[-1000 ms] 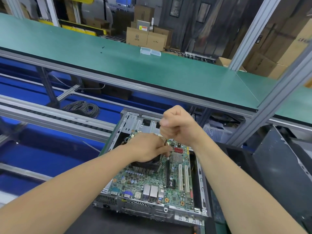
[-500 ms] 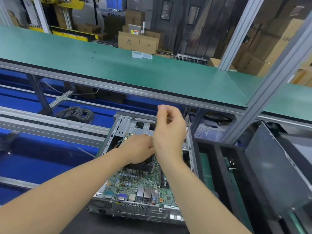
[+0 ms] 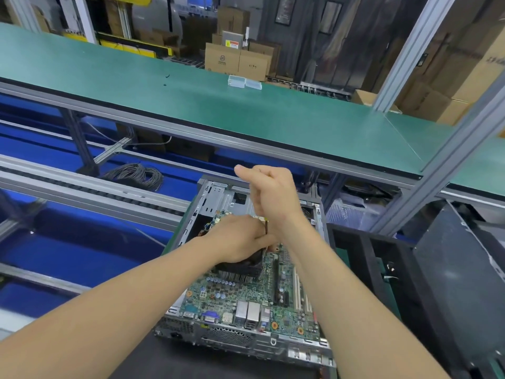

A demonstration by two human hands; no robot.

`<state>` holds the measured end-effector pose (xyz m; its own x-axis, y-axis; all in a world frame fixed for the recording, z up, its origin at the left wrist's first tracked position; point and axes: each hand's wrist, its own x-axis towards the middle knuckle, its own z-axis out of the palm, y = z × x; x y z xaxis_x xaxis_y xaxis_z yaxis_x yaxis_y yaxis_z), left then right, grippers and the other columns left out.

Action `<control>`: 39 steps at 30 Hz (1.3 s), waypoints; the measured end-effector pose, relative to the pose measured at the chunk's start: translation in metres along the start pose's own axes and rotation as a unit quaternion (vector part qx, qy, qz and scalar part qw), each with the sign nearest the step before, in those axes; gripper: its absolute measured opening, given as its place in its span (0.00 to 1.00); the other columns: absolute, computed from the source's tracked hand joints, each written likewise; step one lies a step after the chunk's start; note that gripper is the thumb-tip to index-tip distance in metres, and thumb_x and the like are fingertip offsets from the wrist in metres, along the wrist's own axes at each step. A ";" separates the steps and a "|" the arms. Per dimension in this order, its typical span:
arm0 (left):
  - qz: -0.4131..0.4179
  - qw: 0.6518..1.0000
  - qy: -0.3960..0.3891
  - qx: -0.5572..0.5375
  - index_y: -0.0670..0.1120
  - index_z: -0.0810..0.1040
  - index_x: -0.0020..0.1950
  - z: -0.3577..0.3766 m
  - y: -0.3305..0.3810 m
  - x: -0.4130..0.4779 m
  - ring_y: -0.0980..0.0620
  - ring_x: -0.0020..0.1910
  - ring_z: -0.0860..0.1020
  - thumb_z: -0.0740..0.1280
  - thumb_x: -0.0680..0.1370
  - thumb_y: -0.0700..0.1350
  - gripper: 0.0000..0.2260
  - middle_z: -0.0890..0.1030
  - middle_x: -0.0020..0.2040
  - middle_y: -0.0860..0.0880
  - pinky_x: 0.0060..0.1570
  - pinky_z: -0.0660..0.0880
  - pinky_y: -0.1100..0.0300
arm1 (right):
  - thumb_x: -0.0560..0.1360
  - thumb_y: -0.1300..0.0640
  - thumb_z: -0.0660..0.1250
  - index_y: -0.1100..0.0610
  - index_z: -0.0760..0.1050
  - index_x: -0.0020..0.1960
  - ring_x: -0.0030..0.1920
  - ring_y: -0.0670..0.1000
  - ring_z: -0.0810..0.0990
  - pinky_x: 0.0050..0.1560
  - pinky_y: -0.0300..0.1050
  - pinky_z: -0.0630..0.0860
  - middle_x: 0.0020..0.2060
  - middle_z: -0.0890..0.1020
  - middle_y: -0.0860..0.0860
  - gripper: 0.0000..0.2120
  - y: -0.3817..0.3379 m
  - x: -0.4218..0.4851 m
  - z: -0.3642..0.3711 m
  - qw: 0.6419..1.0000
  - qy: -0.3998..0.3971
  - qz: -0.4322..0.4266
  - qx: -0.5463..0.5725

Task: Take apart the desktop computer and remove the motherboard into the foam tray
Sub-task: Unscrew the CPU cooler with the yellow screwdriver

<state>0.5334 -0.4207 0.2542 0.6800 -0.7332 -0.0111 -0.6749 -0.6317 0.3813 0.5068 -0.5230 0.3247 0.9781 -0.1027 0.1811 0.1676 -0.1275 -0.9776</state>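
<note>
The open desktop case (image 3: 216, 198) lies on the lower bench with the green motherboard (image 3: 246, 294) inside it. My left hand (image 3: 240, 240) rests on top of the black CPU cooler (image 3: 237, 270), and its fingertips touch the lower end of a thin screwdriver shaft (image 3: 266, 228). My right hand (image 3: 273, 198) is above it, fingers curled round the screwdriver's handle and thumb pointing up and left. The handle and the tip are hidden. A black foam tray (image 3: 352, 250) stands just right of the case.
A dark metal panel (image 3: 453, 272) leans at the far right. A green shelf (image 3: 218, 105) spans the back and carries two small clear boxes (image 3: 244, 82). A slanted aluminium post (image 3: 437, 170) rises on the right. Coiled cable (image 3: 136, 173) lies left, beyond the conveyor rails.
My right hand has turned on the screwdriver, from a closed fist to thumb raised. My left hand has stayed on the cooler.
</note>
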 end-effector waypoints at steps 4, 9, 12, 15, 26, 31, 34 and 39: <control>0.009 1.000 -0.015 0.007 0.57 0.83 0.38 0.003 -0.002 0.001 0.57 0.33 0.77 0.51 0.82 0.69 0.28 0.82 0.36 0.58 0.42 0.75 0.53 | 0.74 0.58 0.72 0.52 0.59 0.28 0.23 0.46 0.55 0.29 0.37 0.54 0.23 0.59 0.47 0.25 0.011 0.009 -0.031 0.961 -0.257 0.020 0.097; 0.015 0.999 -0.035 -0.021 0.62 0.81 0.57 -0.002 -0.004 -0.001 0.54 0.48 0.81 0.47 0.83 0.68 0.24 0.84 0.44 0.57 0.54 0.76 0.51 | 0.77 0.57 0.69 0.51 0.59 0.29 0.23 0.46 0.54 0.29 0.39 0.53 0.22 0.59 0.48 0.24 0.013 0.018 -0.043 0.942 -0.306 0.034 0.133; 0.028 0.993 0.005 -0.113 0.62 0.81 0.58 -0.003 -0.005 -0.004 0.61 0.55 0.79 0.54 0.85 0.62 0.16 0.84 0.51 0.65 0.59 0.74 0.53 | 0.81 0.48 0.68 0.56 0.68 0.30 0.22 0.52 0.61 0.29 0.48 0.59 0.22 0.66 0.52 0.24 0.010 0.011 -0.046 0.972 -0.223 0.024 0.063; 0.023 0.992 0.007 -0.126 0.61 0.84 0.53 -0.002 -0.007 -0.003 0.65 0.47 0.80 0.58 0.85 0.60 0.14 0.85 0.48 0.65 0.57 0.75 0.54 | 0.84 0.40 0.61 0.55 0.78 0.40 0.32 0.54 0.80 0.37 0.51 0.74 0.31 0.81 0.51 0.23 -0.002 0.000 -0.048 0.974 -0.104 -0.052 -0.196; 0.033 0.992 0.014 -0.118 0.64 0.84 0.52 0.003 -0.012 0.005 0.63 0.40 0.80 0.61 0.82 0.63 0.13 0.85 0.44 0.65 0.42 0.77 0.57 | 0.80 0.44 0.70 0.56 0.68 0.39 0.26 0.52 0.79 0.30 0.42 0.73 0.29 0.82 0.53 0.20 -0.067 -0.002 -0.033 0.726 -0.123 0.112 -0.667; 0.044 0.993 0.021 -0.110 0.63 0.84 0.51 0.006 -0.013 0.005 0.71 0.39 0.77 0.60 0.83 0.64 0.14 0.80 0.37 0.73 0.34 0.68 0.62 | 0.79 0.44 0.71 0.59 0.74 0.35 0.31 0.52 0.73 0.34 0.43 0.71 0.27 0.76 0.50 0.22 -0.071 0.003 -0.044 0.684 -0.210 0.059 -0.696; 0.050 0.993 0.007 -0.108 0.63 0.83 0.52 0.006 -0.015 0.007 0.63 0.47 0.80 0.60 0.83 0.64 0.13 0.85 0.46 0.65 0.47 0.77 0.55 | 0.78 0.43 0.72 0.55 0.71 0.38 0.34 0.52 0.70 0.36 0.47 0.69 0.33 0.75 0.51 0.20 -0.070 -0.003 -0.057 0.717 -0.242 0.010 -0.653; 0.061 0.992 0.002 -0.110 0.64 0.83 0.53 0.005 -0.017 0.007 0.65 0.50 0.80 0.61 0.83 0.61 0.11 0.84 0.48 0.68 0.48 0.75 0.60 | 0.76 0.54 0.77 0.52 0.72 0.41 0.39 0.47 0.75 0.38 0.47 0.72 0.37 0.78 0.44 0.13 -0.069 0.000 -0.062 0.697 -0.306 -0.059 -0.646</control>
<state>0.5487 -0.4165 0.2424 0.5988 -0.7992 0.0512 -0.6733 -0.4677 0.5727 0.4872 -0.5757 0.3990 0.9030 0.3730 -0.2133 0.3866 -0.9219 0.0241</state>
